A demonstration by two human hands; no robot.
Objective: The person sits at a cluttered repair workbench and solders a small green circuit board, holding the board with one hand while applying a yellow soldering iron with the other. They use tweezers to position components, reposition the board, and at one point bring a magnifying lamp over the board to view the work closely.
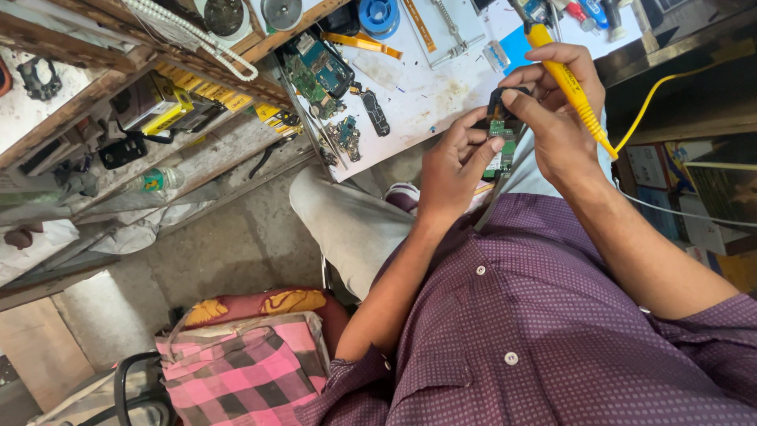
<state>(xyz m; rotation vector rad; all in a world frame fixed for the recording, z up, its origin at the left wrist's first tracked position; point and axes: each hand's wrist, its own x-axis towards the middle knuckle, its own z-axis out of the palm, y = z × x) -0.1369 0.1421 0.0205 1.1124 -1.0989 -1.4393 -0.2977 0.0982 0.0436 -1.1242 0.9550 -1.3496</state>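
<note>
A small green circuit board (pixel 498 150) with a black part at its top sits between both my hands, just below the edge of the white worktable (pixel 426 95). My left hand (pixel 451 167) pinches the board from the left with thumb and fingers. My right hand (pixel 556 110) presses its thumb on the board's top and also carries a yellow pen-shaped tool (pixel 569 83) lying across its fingers. The tool's metal tip points up toward the table. A yellow cord (pixel 658 87) leaves its lower end to the right.
On the worktable lie loose circuit boards (pixel 319 71), a black strip part (pixel 375 112), an orange flex cable (pixel 359 43) and a metal tool (pixel 449 35). Wooden shelves (pixel 95 87) with yellow boxes stand left. A pink checked bag (pixel 244 371) rests on the floor.
</note>
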